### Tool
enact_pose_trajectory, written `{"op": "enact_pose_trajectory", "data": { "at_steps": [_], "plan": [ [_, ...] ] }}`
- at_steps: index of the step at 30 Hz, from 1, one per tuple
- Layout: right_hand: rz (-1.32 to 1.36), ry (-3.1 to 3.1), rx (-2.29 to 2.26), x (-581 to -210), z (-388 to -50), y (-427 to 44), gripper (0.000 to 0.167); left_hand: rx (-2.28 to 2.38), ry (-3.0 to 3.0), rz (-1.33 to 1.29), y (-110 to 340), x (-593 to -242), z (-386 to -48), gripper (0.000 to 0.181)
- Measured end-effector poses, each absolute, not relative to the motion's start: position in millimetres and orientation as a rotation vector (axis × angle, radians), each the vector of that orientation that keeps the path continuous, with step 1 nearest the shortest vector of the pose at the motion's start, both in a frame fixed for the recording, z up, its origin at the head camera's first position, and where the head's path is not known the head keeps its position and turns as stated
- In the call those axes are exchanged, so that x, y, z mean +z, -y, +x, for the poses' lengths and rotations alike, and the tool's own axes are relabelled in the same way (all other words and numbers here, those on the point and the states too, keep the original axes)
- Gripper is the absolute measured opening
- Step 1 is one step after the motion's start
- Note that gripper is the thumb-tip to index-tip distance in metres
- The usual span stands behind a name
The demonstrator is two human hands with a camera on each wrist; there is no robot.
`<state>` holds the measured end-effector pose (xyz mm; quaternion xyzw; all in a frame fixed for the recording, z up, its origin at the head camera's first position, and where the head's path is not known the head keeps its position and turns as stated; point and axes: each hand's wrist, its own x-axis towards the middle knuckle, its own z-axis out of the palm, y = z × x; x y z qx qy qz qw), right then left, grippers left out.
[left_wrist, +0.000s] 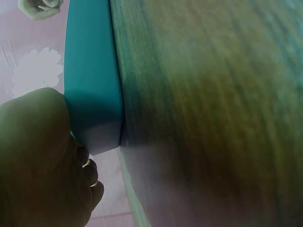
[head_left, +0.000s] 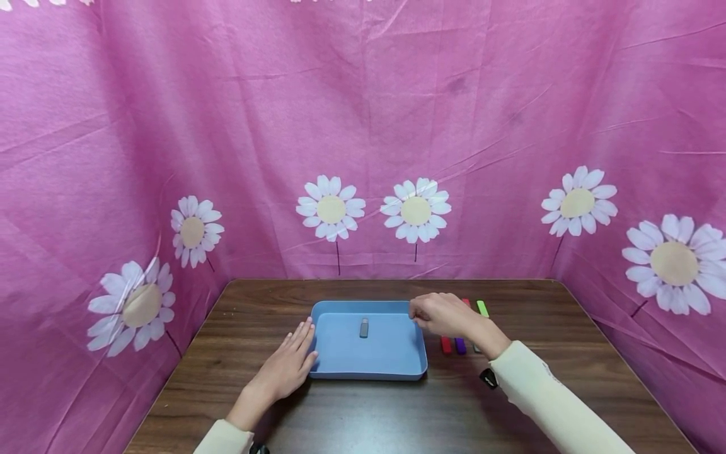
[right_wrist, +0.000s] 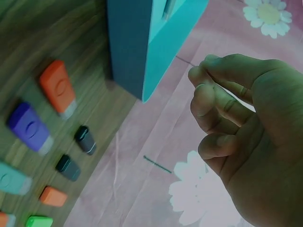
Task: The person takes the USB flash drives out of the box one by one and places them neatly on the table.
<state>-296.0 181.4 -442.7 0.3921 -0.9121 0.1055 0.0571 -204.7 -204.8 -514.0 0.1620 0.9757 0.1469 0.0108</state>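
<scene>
A grey USB stick point(head_left: 364, 328) lies inside the blue tray point(head_left: 368, 362), a little above its middle. My left hand point(head_left: 288, 362) rests against the tray's left side with its fingers straight; in the left wrist view that hand point(left_wrist: 35, 156) lies along the outer wall. Over the tray's right rim is my right hand point(head_left: 445, 313), its fingers curled. The right wrist view shows this hand point(right_wrist: 241, 118) with thumb and fingertips close together and no object visible between them. Beside the tray lie a red USB stick point(head_left: 446, 345) and a purple USB stick point(head_left: 460, 346).
More small sticks lie in rows right of the tray, partly under my right arm: a teal one point(right_wrist: 14, 179), a black one point(right_wrist: 85, 140), a dark one point(right_wrist: 68, 168), a small orange one point(right_wrist: 53, 196) and a green one point(head_left: 482, 308). A pink flowered cloth point(head_left: 368, 126) surrounds the wooden table point(head_left: 227, 403).
</scene>
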Motion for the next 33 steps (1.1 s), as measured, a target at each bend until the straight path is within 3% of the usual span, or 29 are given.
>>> {"op": "enact_pose_trajectory", "data": {
  "at_steps": [18, 33],
  "plan": [
    [1.245, 2.823, 0.278, -432.1, -311.0, -131.7, 0.006, 0.49, -3.051, 0.538, 204.4, -514.3, -202.8, 0.062],
    [1.356, 2.792, 0.235, -434.4, -322.6, -99.2, 0.015, 0.516, -3.048, 0.54, 206.5, -516.4, -205.5, 0.063]
  ]
}}
